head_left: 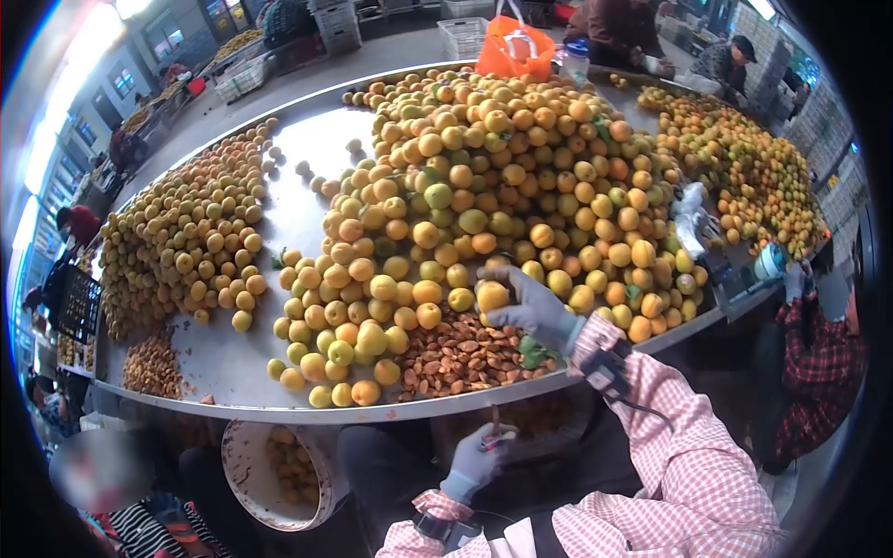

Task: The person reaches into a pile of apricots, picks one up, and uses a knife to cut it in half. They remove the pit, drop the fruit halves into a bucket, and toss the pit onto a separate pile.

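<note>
My right hand (532,305), in a grey glove, reaches over the metal table and has its fingers around a yellow apricot (493,297). Below it lies a heap of brown apricot pits (465,357) with a green leaf (534,353) at its side. A large pile of apricots (521,177) rises just beyond. Lower down, in front of the table edge, my left hand (478,458) is gloved too and closed on a small knife (496,418) whose narrow blade points up. Its handle is mostly hidden by my fingers.
A white bucket (237,465) with apricots inside stands under the table's raised rim (307,414). An orange bag (514,48) and a lidded jar (576,61) sit behind the pile. Beside me on the right is a person in a checked sleeve (819,353); other people work farther off.
</note>
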A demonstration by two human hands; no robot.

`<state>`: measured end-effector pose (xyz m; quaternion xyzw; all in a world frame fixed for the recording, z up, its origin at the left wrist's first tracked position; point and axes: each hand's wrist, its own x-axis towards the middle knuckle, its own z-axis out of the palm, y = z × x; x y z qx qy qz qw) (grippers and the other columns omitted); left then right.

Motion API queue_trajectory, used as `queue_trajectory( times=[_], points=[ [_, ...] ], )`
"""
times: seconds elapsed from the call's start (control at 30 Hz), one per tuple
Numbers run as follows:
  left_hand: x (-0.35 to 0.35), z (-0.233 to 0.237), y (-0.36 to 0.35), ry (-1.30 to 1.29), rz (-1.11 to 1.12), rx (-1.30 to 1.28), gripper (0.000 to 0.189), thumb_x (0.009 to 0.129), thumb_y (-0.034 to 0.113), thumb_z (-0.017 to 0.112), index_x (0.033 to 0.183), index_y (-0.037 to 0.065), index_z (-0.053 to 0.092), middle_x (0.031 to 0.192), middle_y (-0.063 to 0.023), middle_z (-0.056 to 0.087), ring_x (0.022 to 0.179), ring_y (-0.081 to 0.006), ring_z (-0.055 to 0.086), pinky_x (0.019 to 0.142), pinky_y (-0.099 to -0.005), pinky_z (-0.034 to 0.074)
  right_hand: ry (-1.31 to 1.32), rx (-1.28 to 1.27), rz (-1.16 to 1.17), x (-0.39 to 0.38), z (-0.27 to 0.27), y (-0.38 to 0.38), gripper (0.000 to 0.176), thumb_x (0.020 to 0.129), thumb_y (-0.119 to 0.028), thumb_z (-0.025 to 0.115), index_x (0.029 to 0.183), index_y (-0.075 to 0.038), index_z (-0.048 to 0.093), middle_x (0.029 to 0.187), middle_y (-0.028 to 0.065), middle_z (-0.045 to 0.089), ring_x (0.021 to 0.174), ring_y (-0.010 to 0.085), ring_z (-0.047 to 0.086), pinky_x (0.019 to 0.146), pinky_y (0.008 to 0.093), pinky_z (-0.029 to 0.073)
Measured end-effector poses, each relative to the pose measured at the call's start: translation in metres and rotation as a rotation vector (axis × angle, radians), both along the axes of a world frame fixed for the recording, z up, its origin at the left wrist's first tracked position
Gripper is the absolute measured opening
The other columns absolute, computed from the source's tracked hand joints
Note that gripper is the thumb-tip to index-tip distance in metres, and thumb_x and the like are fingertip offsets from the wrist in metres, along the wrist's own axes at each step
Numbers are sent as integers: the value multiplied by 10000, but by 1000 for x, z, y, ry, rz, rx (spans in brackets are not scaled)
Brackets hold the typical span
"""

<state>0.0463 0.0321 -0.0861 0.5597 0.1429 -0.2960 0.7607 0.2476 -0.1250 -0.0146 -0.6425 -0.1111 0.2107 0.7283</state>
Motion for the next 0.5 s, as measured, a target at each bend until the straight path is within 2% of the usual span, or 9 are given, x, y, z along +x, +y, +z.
queue_trajectory(
  times=[0.07, 0.1, 0.17, 0.23, 0.27, 0.3, 0.37, 0.47, 0.5],
  points=[
    [10, 14, 5, 200, 128, -199, 133, 895, 90, 640, 1021, 49, 652, 693, 68, 529, 536, -14, 427, 476, -175, 329, 220, 112, 37, -45, 8, -28, 614, 768, 2, 673, 1332, -56, 435, 1154, 59, 558, 1017, 132, 569, 861, 246, 478],
    [5, 8, 3, -68, 135, -11, 131, 900, 134, 648, 1010, 62, 657, 678, 81, 527, 541, 0, 429, 473, -168, 325, 287, 181, 75, -71, 5, -38, 634, 749, 4, 681, 1332, -57, 438, 1157, 55, 555, 1018, 127, 566, 860, 241, 474],
    [4, 21, 5, -176, 159, 148, 138, 890, 163, 658, 992, 71, 659, 653, 21, 587, 515, -99, 531, 471, -221, 383, 277, 252, 61, -118, -10, -48, 653, 723, -4, 694, 1327, -56, 451, 1134, 39, 547, 1016, 110, 557, 865, 230, 466],
    [4, 21, 2, -826, 133, 737, 142, 872, 189, 662, 985, 105, 647, 688, -76, 638, 598, -259, 630, 503, -325, 456, 440, 283, 82, -163, -16, -50, 595, 769, -38, 715, 1313, -69, 476, 1117, 4, 541, 961, 76, 548, 830, 208, 460],
    [-1, 30, 0, -798, 22, 951, 142, 862, 222, 647, 973, 136, 623, 753, -126, 644, 722, -347, 644, 561, -420, 490, 480, 269, 60, -180, -17, -48, 581, 786, -101, 726, 1311, -62, 482, 1156, 10, 522, 960, 76, 547, 809, 203, 452],
    [-6, 36, -1, -785, -116, 1121, 187, 840, 204, 662, 996, 110, 622, 805, -119, 670, 704, -338, 646, 562, -375, 500, 519, 257, 37, -196, -17, -42, 575, 802, -164, 738, 1309, -56, 488, 1194, 16, 502, 959, 75, 547, 787, 199, 444],
    [-15, 28, -7, -783, -382, 1343, 234, 832, 218, 661, 1041, 134, 597, 854, -113, 672, 683, -336, 651, 559, -393, 503, 373, 164, 27, -219, -27, -27, 436, 843, -187, 709, 1232, -62, 558, 1089, 1, 565, 879, 57, 556, 726, 191, 446],
    [-27, 52, -25, -749, -585, 1384, 286, 823, 206, 678, 1078, 125, 579, 907, -142, 663, 731, -331, 650, 610, -372, 518, 440, 298, -351, -241, -33, -15, 101, 882, -143, 676, 933, -63, 640, 803, -25, 621, 702, 54, 547, 683, 191, 448],
    [-34, 50, -23, -746, -589, 1390, 286, 823, 206, 678, 1078, 125, 579, 907, -142, 663, 731, -331, 650, 610, -372, 518, 443, 304, -350, -243, -33, -19, 101, 882, -143, 676, 933, -63, 640, 803, -25, 621, 702, 54, 547, 683, 191, 448]
  ],
)
